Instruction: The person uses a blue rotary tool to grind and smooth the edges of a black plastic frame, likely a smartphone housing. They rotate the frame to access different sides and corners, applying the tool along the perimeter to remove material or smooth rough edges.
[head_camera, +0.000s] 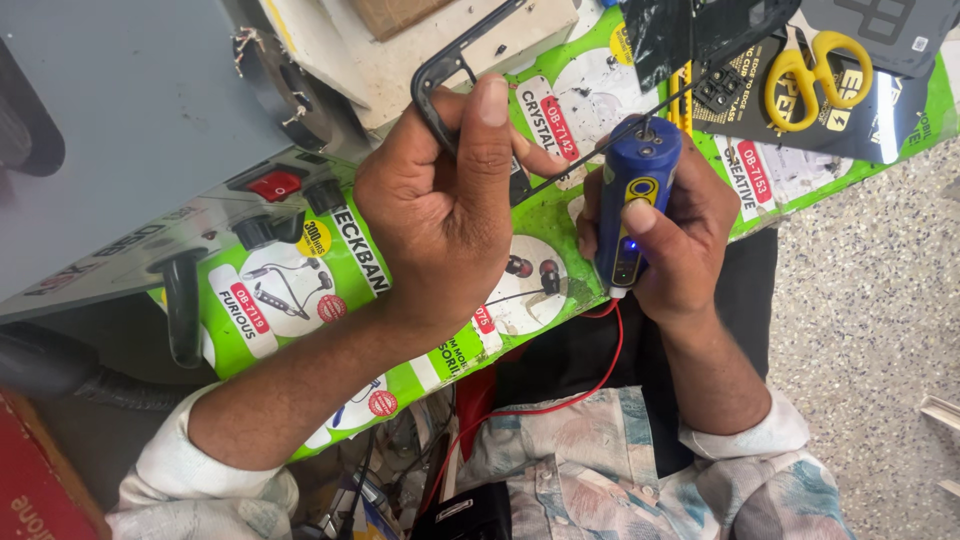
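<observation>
From the head view, the left hand (445, 200) is closed in a fist around a thin black plastic phone frame (432, 85), thumb pressed flat along the frame's upper edge. The right hand (665, 235) is wrapped tight around a stubby blue handheld power tool (635, 200) with a yellow ring mark and a small lit blue lamp, thumb resting on its body. A red cable (590, 375) runs from the tool's rear end, below the right grip, towards the person's lap.

The tool's tip sits just above the right fingers, and a thin dark line runs from there across to the frame beside the left thumb; exactly what touches there is too small to tell. The frame loops up and away from the left grip, over a white block (400, 50).

Risk, as I judge it: the slim frame could flex or snap under the fist, or the tip could skid towards the left thumb, since the two grips sit near each other. Yellow-handled scissors (815, 75) lie well beyond the right grip.
</observation>
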